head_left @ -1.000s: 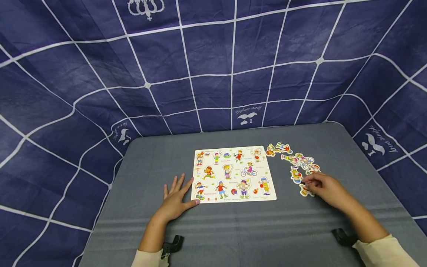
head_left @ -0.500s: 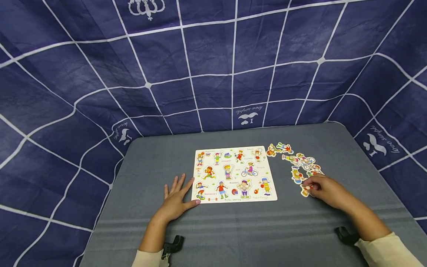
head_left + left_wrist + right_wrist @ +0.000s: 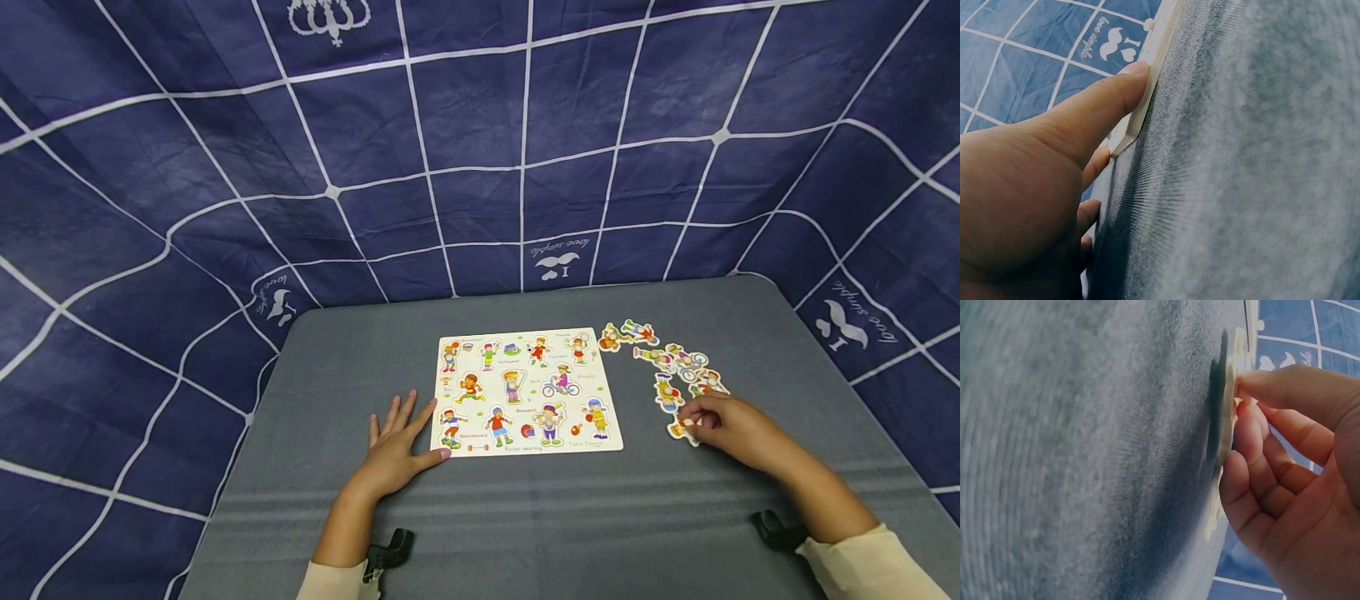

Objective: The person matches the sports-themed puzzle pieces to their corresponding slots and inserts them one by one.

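A white puzzle board [image 3: 525, 392] printed with cartoon sports figures lies at the middle of the grey table [image 3: 525, 517]. My left hand [image 3: 393, 446] lies flat on the table, fingers straight, its thumb against the board's left edge [image 3: 1147, 94]. My right hand [image 3: 731, 425] is right of the board. Its thumb and curled fingers [image 3: 1254, 444] pinch a small cut-out puzzle piece [image 3: 679, 430] by its edge. In the right wrist view the piece [image 3: 1230, 406] stands tilted up off the cloth, with a shadow under it.
Several more loose figure pieces [image 3: 667, 367] are scattered in an arc beyond my right hand. Two black clamps [image 3: 390, 550] [image 3: 772, 529] sit at the table's near edge. A blue grid-pattern cloth [image 3: 480, 167] hangs behind and around the table.
My right hand's fingers came down onto the nearest loose piece, pinched it, and shifted it slightly left. The left hand and board stayed still.
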A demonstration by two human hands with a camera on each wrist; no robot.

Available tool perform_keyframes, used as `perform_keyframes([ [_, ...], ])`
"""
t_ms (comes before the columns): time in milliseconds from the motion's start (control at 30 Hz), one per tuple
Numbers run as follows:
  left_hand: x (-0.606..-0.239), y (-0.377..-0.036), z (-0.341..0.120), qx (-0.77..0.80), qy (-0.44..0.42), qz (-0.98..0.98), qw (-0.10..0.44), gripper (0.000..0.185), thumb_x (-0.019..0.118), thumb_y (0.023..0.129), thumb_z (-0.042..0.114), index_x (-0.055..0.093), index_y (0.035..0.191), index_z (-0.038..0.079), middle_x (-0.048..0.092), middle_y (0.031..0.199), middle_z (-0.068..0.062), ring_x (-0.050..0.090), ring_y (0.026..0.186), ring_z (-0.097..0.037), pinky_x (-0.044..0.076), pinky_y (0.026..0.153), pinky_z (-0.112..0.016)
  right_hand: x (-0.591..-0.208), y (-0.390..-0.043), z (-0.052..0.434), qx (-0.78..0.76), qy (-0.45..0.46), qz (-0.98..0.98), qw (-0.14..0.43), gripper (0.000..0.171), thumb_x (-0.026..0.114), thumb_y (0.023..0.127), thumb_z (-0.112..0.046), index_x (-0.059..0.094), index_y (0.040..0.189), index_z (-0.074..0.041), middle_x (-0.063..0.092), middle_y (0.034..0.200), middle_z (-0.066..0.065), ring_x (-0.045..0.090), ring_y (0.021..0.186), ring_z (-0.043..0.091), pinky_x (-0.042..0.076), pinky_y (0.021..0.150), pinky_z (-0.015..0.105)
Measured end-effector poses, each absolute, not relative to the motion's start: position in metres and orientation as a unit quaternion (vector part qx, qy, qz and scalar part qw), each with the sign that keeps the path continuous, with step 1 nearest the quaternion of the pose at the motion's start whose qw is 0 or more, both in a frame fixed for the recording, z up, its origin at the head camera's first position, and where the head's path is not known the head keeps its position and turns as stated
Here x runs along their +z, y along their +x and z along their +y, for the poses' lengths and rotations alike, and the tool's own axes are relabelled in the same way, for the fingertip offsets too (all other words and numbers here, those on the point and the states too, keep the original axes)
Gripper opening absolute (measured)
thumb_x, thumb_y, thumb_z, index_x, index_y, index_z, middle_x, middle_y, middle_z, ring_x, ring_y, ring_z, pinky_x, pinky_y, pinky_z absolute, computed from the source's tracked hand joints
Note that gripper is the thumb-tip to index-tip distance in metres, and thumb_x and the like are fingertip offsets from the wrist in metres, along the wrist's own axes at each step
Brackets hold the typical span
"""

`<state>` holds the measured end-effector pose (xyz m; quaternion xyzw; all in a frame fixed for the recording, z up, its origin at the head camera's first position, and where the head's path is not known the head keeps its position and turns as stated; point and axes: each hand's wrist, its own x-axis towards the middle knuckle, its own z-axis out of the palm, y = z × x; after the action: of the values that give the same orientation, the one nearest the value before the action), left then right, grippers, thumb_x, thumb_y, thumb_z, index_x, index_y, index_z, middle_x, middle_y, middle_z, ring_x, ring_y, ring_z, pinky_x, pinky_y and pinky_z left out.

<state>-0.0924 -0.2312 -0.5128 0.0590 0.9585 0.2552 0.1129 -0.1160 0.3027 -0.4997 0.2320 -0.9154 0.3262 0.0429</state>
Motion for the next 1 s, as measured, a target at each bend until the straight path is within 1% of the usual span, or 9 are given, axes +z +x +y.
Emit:
perform_keyframes([
  [200,-0.513,-0.092,-0.231,0.258,0.06,0.958,0.11,0.091,0.071,0.085,0.062,0.03,0.16,0.031,0.009,0.172,-0.011,-0.002,0.159,-0.039,-0.011,0.119,-0.071,-0.498,-0.115,0.297,0.336,0.235,-0.91,0.066,0.02,0.077,0.079,0.003,0.071,0.088,-0.014,0.054,0.075,-0.015,0.045,0.068,-0.008,0.036,0.058,0.014],
  [333,-0.513,-0.092,-0.231,0.26,0.06,0.957,0.11,0.092,0.071,0.085,0.063,0.03,0.161,0.03,0.009,0.172,-0.011,-0.002,0.159,-0.04,-0.012,0.119,-0.071,-0.496,-0.116,0.291,0.342,0.226,-0.909,0.075,0.018,0.079,0.079,0.002,0.071,0.087,-0.014,0.057,0.076,-0.013,0.046,0.068,-0.007,0.038,0.059,0.014],
  [600,-0.515,-0.092,-0.232,0.261,0.059,0.957,0.11,0.092,0.071,0.085,0.064,0.03,0.161,0.031,0.008,0.172,-0.011,-0.003,0.159,-0.04,-0.012,0.118,-0.071,-0.492,-0.12,0.279,0.355,0.197,-0.911,0.068,0.012,0.078,0.083,-0.003,0.072,0.087,-0.013,0.059,0.075,-0.011,0.048,0.066,-0.006,0.039,0.058,0.015],
  [833,-0.515,-0.093,-0.232,0.259,0.061,0.958,0.111,0.092,0.07,0.085,0.064,0.03,0.161,0.032,0.009,0.172,-0.011,-0.003,0.159,-0.04,-0.011,0.118,-0.072,-0.49,-0.123,0.269,0.353,0.19,-0.914,0.069,0.013,0.079,0.084,-0.007,0.07,0.084,-0.016,0.057,0.074,-0.012,0.048,0.064,-0.006,0.04,0.057,0.015],
  [1000,-0.514,-0.093,-0.232,0.261,0.062,0.957,0.11,0.092,0.071,0.084,0.064,0.03,0.161,0.031,0.009,0.172,-0.011,-0.002,0.159,-0.041,-0.012,0.118,-0.072,-0.488,-0.125,0.262,0.358,0.188,-0.913,0.06,0.011,0.078,0.085,-0.007,0.07,0.084,-0.015,0.058,0.074,-0.01,0.049,0.064,-0.005,0.041,0.057,0.016],
])
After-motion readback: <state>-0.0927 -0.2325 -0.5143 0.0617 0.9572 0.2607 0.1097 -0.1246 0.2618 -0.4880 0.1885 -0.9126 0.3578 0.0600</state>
